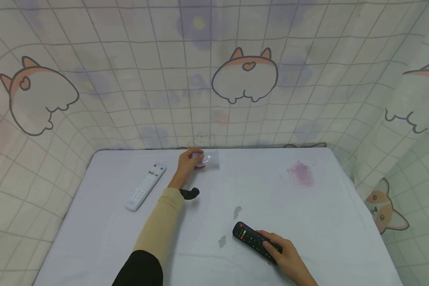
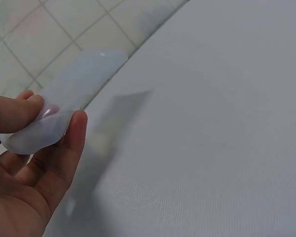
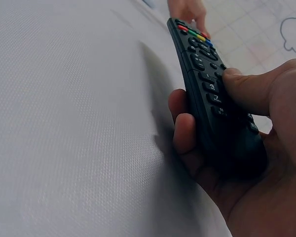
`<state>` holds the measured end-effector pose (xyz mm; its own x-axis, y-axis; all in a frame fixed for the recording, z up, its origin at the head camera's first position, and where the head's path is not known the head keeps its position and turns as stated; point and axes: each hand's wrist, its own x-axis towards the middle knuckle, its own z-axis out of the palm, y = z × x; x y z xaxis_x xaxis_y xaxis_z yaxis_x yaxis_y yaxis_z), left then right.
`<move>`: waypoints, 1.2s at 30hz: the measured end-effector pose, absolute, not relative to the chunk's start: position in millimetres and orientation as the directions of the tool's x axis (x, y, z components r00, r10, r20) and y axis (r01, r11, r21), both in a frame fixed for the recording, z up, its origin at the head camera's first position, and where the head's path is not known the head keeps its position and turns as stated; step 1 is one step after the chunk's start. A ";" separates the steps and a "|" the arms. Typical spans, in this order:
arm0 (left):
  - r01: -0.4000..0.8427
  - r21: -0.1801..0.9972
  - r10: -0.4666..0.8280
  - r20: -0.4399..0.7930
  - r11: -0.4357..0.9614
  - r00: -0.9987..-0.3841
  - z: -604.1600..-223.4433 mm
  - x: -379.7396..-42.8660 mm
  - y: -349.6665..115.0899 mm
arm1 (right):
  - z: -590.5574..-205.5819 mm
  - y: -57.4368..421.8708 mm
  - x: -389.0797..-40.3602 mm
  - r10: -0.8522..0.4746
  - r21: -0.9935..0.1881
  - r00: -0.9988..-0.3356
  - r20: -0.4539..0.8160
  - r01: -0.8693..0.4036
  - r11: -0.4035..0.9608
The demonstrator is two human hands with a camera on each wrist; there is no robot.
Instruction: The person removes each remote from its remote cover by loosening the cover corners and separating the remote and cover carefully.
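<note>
At the table's far edge my left hand [image 1: 190, 162] pinches a clear, flexible plastic sleeve [image 2: 86, 74] between thumb and fingers. The sleeve is tilted up off the white table, and its shadow falls beside it in the left wrist view. My right hand [image 1: 287, 254] grips a black remote control [image 1: 250, 237] near the front of the table. Its thumb lies on the button side and the fingers wrap underneath. Red, green, yellow and blue buttons show at the remote's far end in the right wrist view. A white remote control [image 1: 145, 186] lies buttons up, left of my left forearm.
The white table [image 1: 264, 190] carries a pink stain [image 1: 302, 173] at the right and two small grey patches [image 1: 237, 212] near the middle. A checked curtain [image 1: 146, 79] with dog drawings hangs behind the table and at both sides.
</note>
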<state>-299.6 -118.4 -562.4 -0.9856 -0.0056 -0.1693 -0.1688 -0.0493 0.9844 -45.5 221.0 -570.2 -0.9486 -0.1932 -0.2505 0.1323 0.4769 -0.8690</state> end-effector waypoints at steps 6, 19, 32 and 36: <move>-0.193 0.979 -0.005 -0.194 -0.066 -0.981 -570.3 -304.4 -113.4 | -571.6 221.3 -45.1 -0.201 -0.871 -0.948 -0.248 0.128 0.473; -0.215 0.974 -0.020 -0.214 0.070 -0.977 -572.2 -307.4 -107.5 | -572.5 220.8 -44.5 -0.180 -0.857 -0.951 -0.252 0.133 0.498; -0.129 0.607 -0.084 -0.103 0.784 -0.991 -561.9 -310.5 -98.7 | -570.0 216.3 -43.0 -0.125 -0.865 -0.958 -0.259 0.173 0.471; -0.071 0.452 -0.043 -0.072 0.889 -0.997 -557.7 -308.6 -97.8 | -569.9 215.1 -43.2 -0.104 -0.869 -0.960 -0.260 0.186 0.458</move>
